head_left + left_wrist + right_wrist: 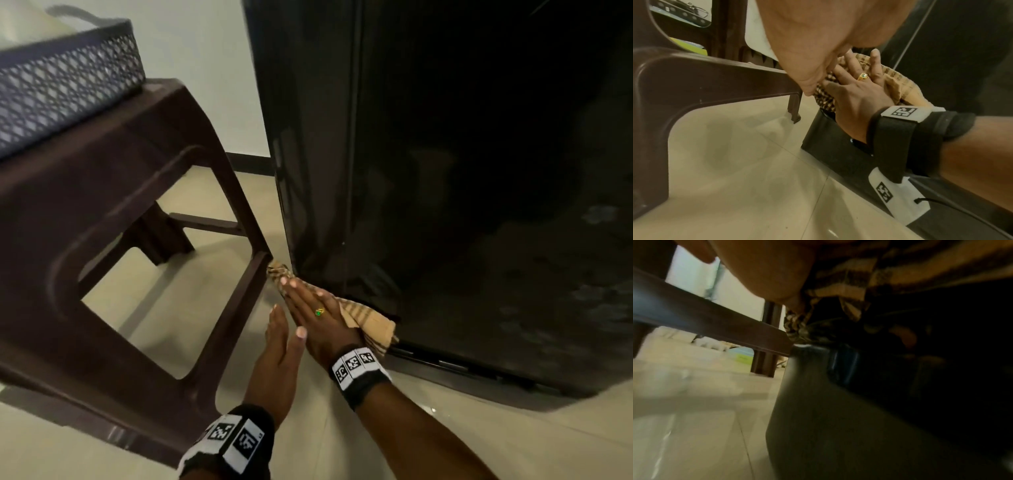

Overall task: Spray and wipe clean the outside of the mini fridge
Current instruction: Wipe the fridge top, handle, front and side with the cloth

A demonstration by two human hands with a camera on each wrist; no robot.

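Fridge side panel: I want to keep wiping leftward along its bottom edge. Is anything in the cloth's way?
Yes. The brown stool's leg stands close beside the fridge, right at the cloth's leading end under the right hand.

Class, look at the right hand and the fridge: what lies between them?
A checked cloth lies between the right hand and the fridge, pressed flat against its lower corner. The head view shows it best.

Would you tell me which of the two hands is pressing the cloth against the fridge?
The right hand, the one with the ring, presses the cloth flat on the fridge. The left hand is bare.
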